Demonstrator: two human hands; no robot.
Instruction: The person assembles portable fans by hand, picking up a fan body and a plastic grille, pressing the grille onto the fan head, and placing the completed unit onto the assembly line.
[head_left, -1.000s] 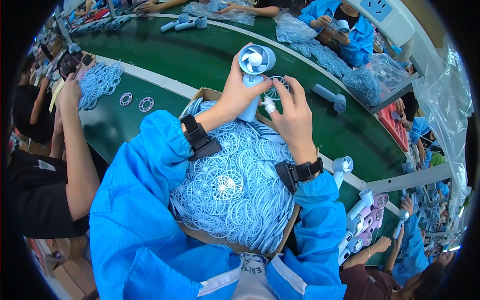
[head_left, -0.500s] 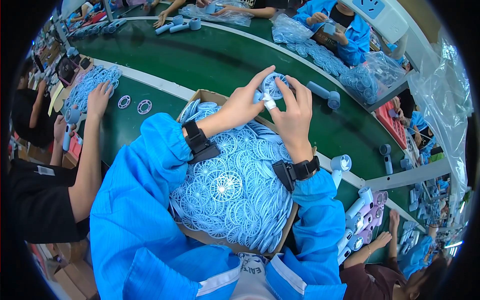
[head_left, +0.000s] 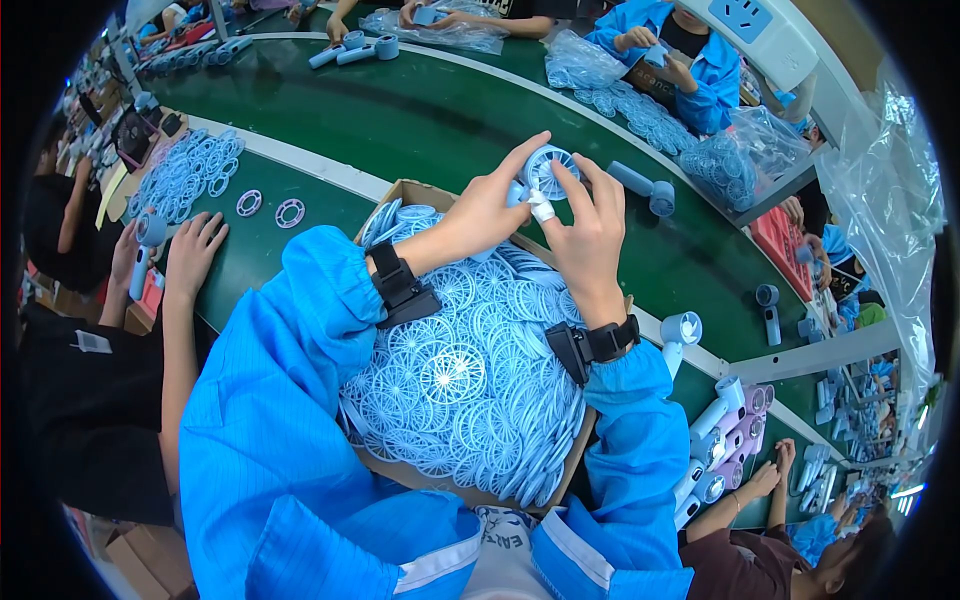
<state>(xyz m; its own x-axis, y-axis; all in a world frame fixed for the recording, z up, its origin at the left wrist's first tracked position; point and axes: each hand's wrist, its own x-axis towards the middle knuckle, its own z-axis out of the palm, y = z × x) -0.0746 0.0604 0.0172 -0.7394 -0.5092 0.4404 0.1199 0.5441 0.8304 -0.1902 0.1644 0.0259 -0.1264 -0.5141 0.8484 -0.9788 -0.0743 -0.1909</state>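
Observation:
Both my hands are raised over the far edge of a cardboard box, holding a light-blue handheld fan [head_left: 549, 168] by its round head. My left hand [head_left: 488, 208] grips the head's left side, and its palm hides most of the handle. Fingertips of my right hand [head_left: 588, 225] press on the front of the fan head; a white wrap covers one finger. Beneath my wrists, the cardboard box [head_left: 405, 190] is heaped with light-blue spoked fan grilles [head_left: 460, 375].
A green conveyor belt [head_left: 430, 120] runs behind the box, with a blue fan [head_left: 643, 188] lying on it. To my right stand an upright fan [head_left: 681, 328] and stacked blue and purple fans [head_left: 725, 430]. Two purple rings [head_left: 290, 213] and a blue ring pile [head_left: 190, 170] lie left. Co-workers sit around.
My hands and the fan between them look nearly the same. The co-worker on the left has drawn a hand back from the ring pile. The lying fan on the belt has shifted slightly left.

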